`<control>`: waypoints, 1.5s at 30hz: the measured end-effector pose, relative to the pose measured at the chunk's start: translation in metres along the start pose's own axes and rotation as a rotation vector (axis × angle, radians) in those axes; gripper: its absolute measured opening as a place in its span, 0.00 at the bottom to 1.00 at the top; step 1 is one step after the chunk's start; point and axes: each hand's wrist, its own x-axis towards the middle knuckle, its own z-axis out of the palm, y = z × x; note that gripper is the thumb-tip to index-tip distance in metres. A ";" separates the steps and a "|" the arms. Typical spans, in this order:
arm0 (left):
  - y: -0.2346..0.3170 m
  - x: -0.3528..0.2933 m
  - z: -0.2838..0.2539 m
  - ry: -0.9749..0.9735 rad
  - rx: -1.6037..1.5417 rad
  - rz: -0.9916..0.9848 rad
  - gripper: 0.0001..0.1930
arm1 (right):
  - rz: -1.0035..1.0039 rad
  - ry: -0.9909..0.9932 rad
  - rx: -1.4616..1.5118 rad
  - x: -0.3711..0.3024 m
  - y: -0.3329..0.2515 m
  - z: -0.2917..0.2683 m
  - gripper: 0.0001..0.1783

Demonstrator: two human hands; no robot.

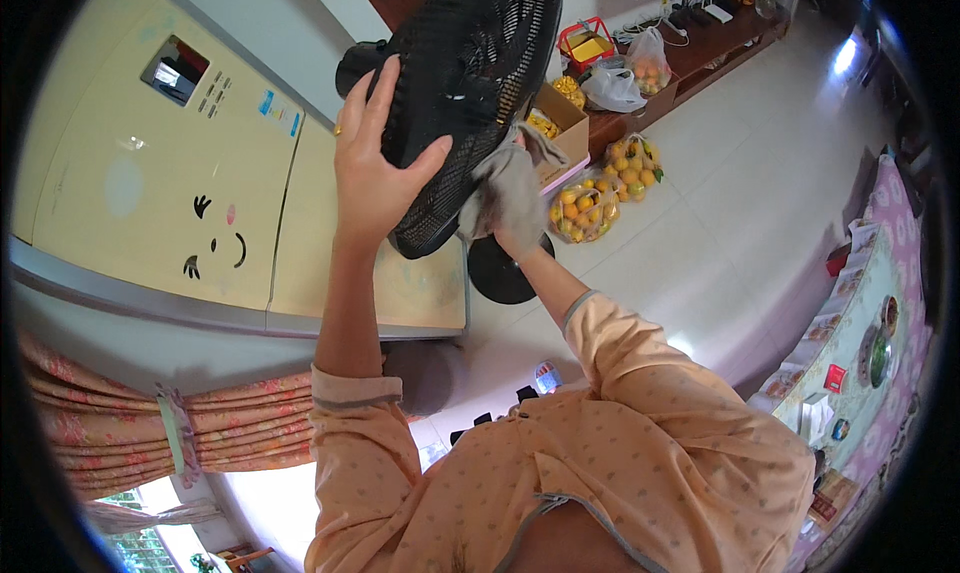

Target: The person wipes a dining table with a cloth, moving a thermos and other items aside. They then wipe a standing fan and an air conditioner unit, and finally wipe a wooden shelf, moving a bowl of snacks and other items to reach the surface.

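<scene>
Fan grille (pixel 470 83) gripped by left hand (pixel 375 163); right hand (pixel 515 223) fingers clench grey cloth (pixel 505 188) against it.

Peach dotted sleeves (pixel 352 403) — grey-trimmed cuffs

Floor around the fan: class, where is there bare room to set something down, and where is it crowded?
Bare pale floor tiles lie open between the fruit bags and the cluttered table. It is crowded by the fan base, the cardboard box and the low shelf. The left hand grips the fan guard; the right hand's cloth wipes it.
</scene>
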 end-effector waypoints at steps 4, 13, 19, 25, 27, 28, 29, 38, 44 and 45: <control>-0.006 0.003 -0.001 0.019 -0.050 0.000 0.39 | 0.176 0.148 0.365 0.006 0.008 0.005 0.26; 0.002 0.003 0.006 0.032 0.035 0.046 0.39 | -0.266 0.263 0.589 0.244 -0.014 -0.081 0.25; 0.001 0.007 0.009 0.054 0.037 -0.026 0.39 | 0.399 0.189 0.490 0.203 0.105 -0.032 0.22; -0.003 0.003 0.006 0.058 0.024 -0.066 0.38 | 0.956 -0.166 1.150 0.085 0.132 0.020 0.16; -0.003 0.003 0.004 0.053 0.036 -0.062 0.38 | 1.121 -0.269 1.235 0.045 0.121 0.023 0.16; -0.003 0.002 0.003 0.040 0.031 -0.056 0.38 | 1.203 -0.250 1.280 0.026 0.109 0.032 0.16; -0.003 0.002 0.002 0.044 0.021 -0.054 0.38 | 1.284 -0.231 1.346 0.011 0.097 0.039 0.17; -0.001 -0.002 0.008 0.078 -0.029 0.031 0.38 | 1.318 -0.517 1.370 -0.007 0.001 -0.027 0.14; 0.010 -0.008 -0.005 0.118 -0.008 0.045 0.37 | 1.126 -0.656 1.602 0.007 -0.045 -0.140 0.16; 0.013 -0.014 -0.010 0.166 0.024 0.099 0.36 | 1.163 -0.589 1.551 0.005 -0.051 -0.152 0.17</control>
